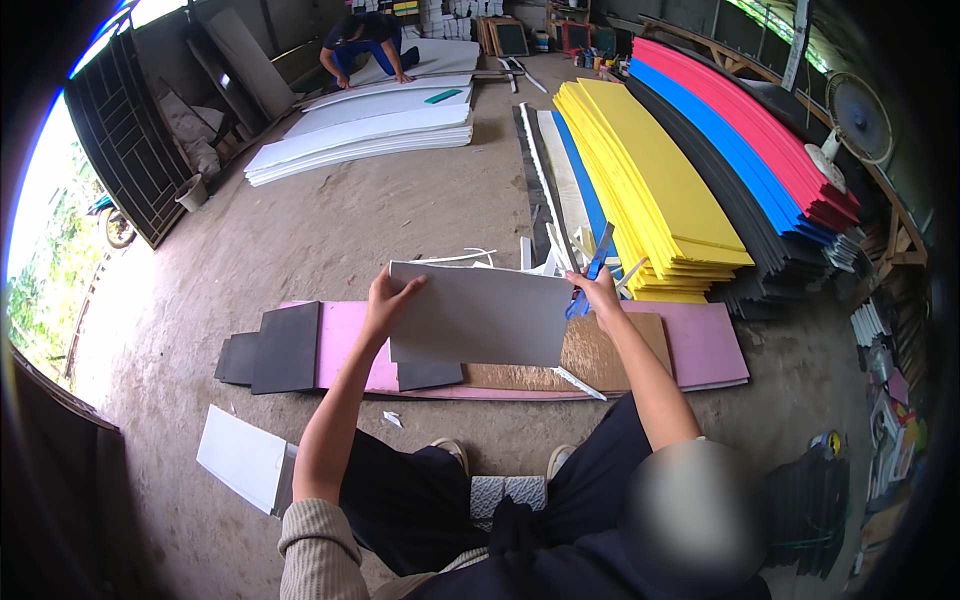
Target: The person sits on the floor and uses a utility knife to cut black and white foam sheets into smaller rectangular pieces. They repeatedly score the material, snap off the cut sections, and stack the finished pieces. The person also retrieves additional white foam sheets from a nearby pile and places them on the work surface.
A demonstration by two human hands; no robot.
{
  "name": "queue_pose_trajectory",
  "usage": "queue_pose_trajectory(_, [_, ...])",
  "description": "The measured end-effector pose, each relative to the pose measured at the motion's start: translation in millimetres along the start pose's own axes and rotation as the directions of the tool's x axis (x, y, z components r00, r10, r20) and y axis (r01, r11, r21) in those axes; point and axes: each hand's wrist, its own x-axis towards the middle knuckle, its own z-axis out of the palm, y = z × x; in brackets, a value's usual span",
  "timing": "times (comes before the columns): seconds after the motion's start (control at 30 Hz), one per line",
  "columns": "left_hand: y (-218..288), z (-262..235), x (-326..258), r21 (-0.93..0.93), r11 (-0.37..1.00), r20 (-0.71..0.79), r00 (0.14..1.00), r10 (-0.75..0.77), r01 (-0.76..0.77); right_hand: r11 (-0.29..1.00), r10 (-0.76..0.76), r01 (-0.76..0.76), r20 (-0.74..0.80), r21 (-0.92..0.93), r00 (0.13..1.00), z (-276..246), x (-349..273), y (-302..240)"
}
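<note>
A pale grey-white rectangular sheet (480,315), probably foam, is held up in front of me. My left hand (385,302) grips its upper left edge, thumb across the face. My right hand (598,296) is closed at the sheet's upper right corner and also holds blue-handled scissors (597,262), whose blades point up. Below the sheet lies a long pink board (705,335) on the floor, with a brown worn panel (625,350) on top. Dark grey sheets (285,348) rest on the board's left end, and a smaller dark piece (430,375) shows under the held sheet.
White sheets (242,458) lie on the floor by my left arm. White offcuts (540,262) are scattered beyond the pink board. Yellow sheets (660,180) are stacked at the right, beside black, blue and red stacks. Farther off, a person (365,50) crouches over large white sheets (370,135).
</note>
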Motion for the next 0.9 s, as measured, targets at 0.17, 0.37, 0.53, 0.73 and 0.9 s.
queue_pose_trajectory(0.17, [-4,10,1,0.023,0.993,0.053,0.992,0.114,-0.115,0.994,0.094,-0.091,-0.054,0.064,0.994,-6,13,13])
queue_pose_trajectory(0.37, [1,28,-14,0.177,0.966,0.062,0.981,0.181,-0.190,0.946,0.297,-0.249,-0.245,0.207,0.923,-6,34,53])
queue_pose_trajectory(0.53, [0,2,-19,0.259,0.954,-0.052,0.984,0.173,-0.154,0.875,0.466,-0.367,-0.348,0.315,0.814,-74,47,86])
queue_pose_trajectory(0.73, [-69,-32,-10,0.067,0.989,-0.341,0.929,0.145,-0.129,0.947,0.251,-0.203,-0.180,0.249,0.951,-60,55,79])
queue_pose_trajectory(0.9, [-105,-24,-5,-0.207,0.968,-0.463,0.857,-0.227,0.144,0.761,0.226,-0.082,0.144,-0.644,0.963,-80,69,136])
